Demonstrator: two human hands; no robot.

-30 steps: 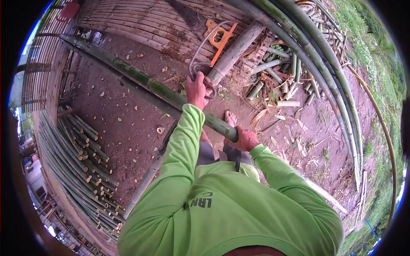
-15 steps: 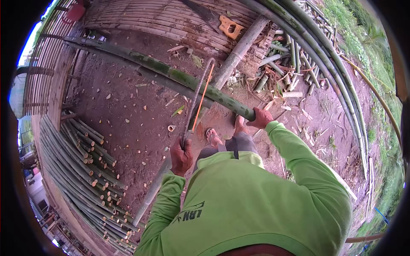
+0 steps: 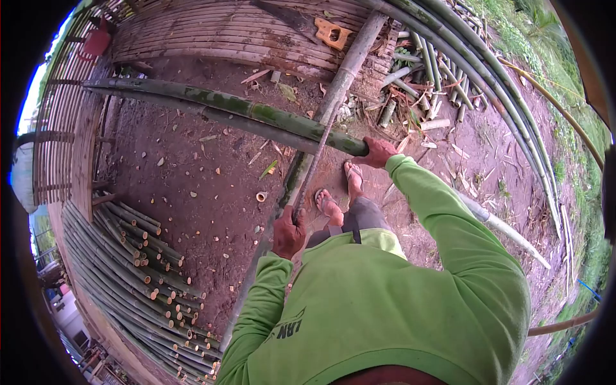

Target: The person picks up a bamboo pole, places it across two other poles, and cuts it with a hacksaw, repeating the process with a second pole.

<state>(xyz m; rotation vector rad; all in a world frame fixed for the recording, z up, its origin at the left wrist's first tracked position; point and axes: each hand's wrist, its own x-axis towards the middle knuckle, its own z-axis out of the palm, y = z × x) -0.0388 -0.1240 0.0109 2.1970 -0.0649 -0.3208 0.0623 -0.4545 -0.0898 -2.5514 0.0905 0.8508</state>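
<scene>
My left hand (image 3: 289,234) is closed round the handle end of a hacksaw (image 3: 315,160). Seen almost edge-on, its thin frame crosses over a green bamboo pole (image 3: 224,101); whether the blade touches the pole is hidden. My right hand (image 3: 377,153) grips the near end of that pole, fingers wrapped over it. The pole runs off to the far left, and a second pole lies alongside beneath it. Under both passes a thicker bamboo support (image 3: 350,67), slanting down toward my left hand.
A handsaw with a yellow handle (image 3: 332,33) lies on the bamboo slat platform (image 3: 212,32). Cut bamboo poles (image 3: 122,276) are stacked at lower left. Bamboo offcuts (image 3: 430,74) pile up at upper right beside long curved poles (image 3: 513,122). My sandalled feet (image 3: 330,205) stand on the dirt.
The hacksaw has turned from showing its orange blade side-on to nearly edge-on over the pole. My left hand has shifted slightly right; my right hand still grips the pole end.
</scene>
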